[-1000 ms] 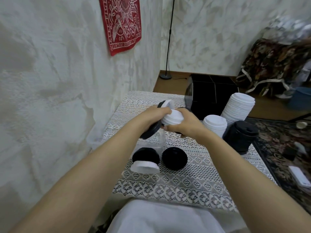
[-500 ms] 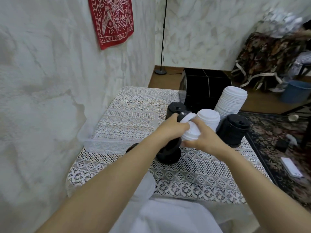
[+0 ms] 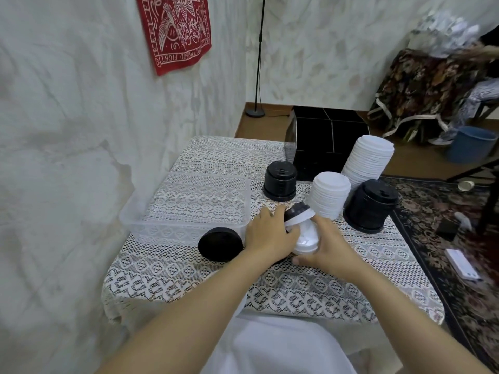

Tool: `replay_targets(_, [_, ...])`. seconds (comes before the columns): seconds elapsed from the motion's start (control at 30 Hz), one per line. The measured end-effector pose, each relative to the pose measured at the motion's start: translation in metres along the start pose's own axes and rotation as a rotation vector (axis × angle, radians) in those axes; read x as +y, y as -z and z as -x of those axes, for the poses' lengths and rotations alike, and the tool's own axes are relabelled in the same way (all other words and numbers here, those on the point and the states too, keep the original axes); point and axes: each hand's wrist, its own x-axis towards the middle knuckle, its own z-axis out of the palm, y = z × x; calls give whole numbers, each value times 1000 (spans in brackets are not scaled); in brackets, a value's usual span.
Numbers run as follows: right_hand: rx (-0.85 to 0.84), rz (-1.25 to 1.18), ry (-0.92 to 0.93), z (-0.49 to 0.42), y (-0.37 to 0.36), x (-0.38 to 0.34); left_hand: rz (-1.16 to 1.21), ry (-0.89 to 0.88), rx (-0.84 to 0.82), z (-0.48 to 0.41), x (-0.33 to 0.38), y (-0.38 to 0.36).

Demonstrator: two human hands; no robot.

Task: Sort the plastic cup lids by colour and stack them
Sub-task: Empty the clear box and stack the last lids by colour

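**Head view.** Both hands meet over the middle of the desk (image 3: 297, 290), which is covered by a lace cloth. The left hand (image 3: 270, 234) curls its fingers over a tilted bundle of lids (image 3: 298, 215), black at its far end and white at its near end. The right hand (image 3: 333, 245) clasps the white end from the right, with the thumb low, near the cloth. Just left of the hands a single black lid (image 3: 220, 244) rests on the cloth, directly in front of a clear plastic tub (image 3: 175, 233). Sorted stacks stand beyond the hands: a short black stack (image 3: 280, 182) at far centre, a short white stack (image 3: 330, 195) just behind the bundle, a tall white stack (image 3: 366, 160) leaning behind that, and a second black stack (image 3: 371, 205) to the right. A black divided box (image 3: 324, 139) sits at the far edge. A red cloth (image 3: 175, 31) hangs on the left wall
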Motion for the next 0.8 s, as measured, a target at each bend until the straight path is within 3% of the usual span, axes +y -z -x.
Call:
replay_targets(0.23, [106,-20,10,15,-3,-3,31,-94,44,4,-6,-4])
replay_targets(0.53, [430,229,209,23,-5,-10,284,-485,171,27,-20,19])
replay_targets(0.67, [467,230,319,20,-8,-20,243,-609,367,40,-43,39])
replay_targets(0.8, [458,236,535,19,-21,-44,242,-467,614,59,-82,53])
